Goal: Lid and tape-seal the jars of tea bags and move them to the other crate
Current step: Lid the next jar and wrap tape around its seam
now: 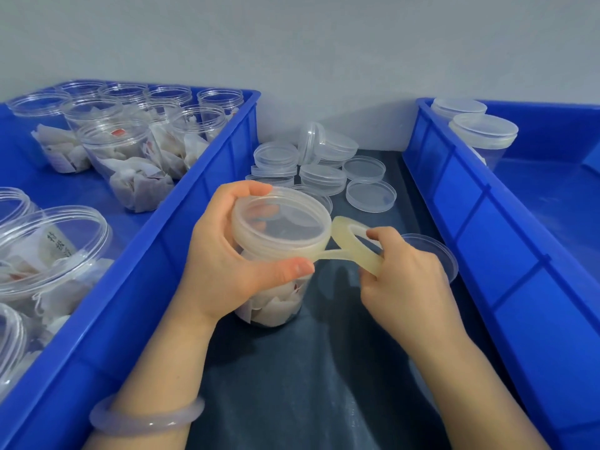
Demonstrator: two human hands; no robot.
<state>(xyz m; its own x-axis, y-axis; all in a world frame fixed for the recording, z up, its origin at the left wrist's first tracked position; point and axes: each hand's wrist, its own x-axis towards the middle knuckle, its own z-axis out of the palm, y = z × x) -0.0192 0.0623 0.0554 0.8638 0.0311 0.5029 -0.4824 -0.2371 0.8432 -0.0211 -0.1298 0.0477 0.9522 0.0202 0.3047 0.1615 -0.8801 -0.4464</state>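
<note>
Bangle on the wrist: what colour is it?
The bangle is pale translucent lilac; head view.

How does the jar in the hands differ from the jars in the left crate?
The held jar has a lid; the crate jars are open. The left hand grips the held jar, tape running to its lid; the crate jars stand untouched. Both are clear and hold tea bags.

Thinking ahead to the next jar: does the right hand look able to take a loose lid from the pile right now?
Probably not yet: the right hand grips the tape roll, its strip stuck to the lidded jar. The way to the loose lids looks clear.
</note>
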